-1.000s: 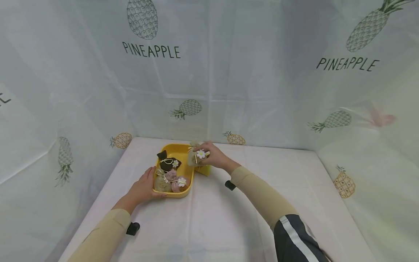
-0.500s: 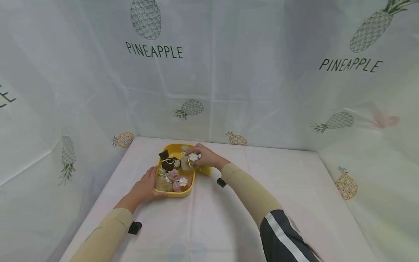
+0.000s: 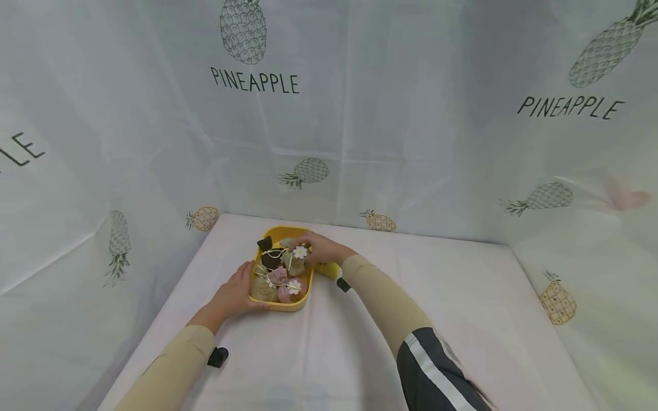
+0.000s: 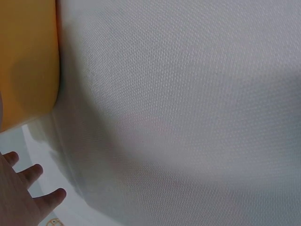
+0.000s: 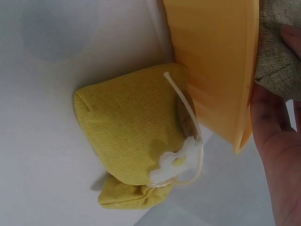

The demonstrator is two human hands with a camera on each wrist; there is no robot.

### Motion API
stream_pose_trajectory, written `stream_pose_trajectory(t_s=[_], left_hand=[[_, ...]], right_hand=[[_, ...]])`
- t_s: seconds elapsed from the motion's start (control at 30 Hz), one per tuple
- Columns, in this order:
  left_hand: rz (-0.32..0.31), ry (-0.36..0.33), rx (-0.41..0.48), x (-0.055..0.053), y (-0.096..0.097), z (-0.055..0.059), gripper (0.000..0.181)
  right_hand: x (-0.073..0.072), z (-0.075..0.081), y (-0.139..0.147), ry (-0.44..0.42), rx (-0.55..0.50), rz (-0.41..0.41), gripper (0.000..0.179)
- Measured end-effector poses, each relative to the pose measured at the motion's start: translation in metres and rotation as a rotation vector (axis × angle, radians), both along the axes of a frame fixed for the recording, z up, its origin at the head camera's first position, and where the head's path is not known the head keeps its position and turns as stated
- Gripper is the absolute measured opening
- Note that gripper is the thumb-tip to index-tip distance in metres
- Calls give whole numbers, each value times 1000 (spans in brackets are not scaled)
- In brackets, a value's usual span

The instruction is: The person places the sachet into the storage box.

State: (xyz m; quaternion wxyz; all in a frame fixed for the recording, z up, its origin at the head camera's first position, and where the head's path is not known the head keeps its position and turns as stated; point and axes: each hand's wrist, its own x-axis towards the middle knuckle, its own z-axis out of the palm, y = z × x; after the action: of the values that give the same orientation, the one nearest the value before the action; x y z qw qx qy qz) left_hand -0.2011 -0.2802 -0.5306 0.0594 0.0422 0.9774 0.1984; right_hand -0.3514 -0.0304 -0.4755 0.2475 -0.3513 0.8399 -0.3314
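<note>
A yellow tray point(image 3: 289, 307) with raised sides stands on the white-covered table. My left hand point(image 3: 233, 292) rests against its left side, thumb along the front; in the left wrist view its fingers point(image 4: 49, 200) are straight and spread. With my right hand point(image 3: 323, 250) I hold a grey-green drawstring pouch point(image 3: 295, 264) with a white flower, inside the tray's right side. Around it in the tray lie a dark brown pouch point(image 3: 271, 260), pink cloth point(image 3: 284, 293) and another grey-green pouch point(image 3: 263, 290). Some of the contents are hidden behind my right fingers.
Just outside the tray's right wall lies a yellow drawstring pouch point(image 5: 131, 127) with a white flower. A pineapple-printed curtain point(image 3: 380, 142) hangs behind and beside the table point(image 3: 411, 274).
My right hand has moved left with the grey-green pouch, from the tray's right rim to beside the brown pouch. My left hand keeps its place at the tray. The head view has shifted slightly.
</note>
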Motion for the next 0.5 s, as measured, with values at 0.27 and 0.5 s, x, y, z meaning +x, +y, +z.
stream_pose_trajectory(t_s=[0.27,0.5], left_hand=[[4,3,-3,0,0,1,137],[4,-1,2,-1,0,-1,137]], right_hand=[[-4,-1,-9,34,40,54,47],[-3,-1,-11,-11,76,46,46]])
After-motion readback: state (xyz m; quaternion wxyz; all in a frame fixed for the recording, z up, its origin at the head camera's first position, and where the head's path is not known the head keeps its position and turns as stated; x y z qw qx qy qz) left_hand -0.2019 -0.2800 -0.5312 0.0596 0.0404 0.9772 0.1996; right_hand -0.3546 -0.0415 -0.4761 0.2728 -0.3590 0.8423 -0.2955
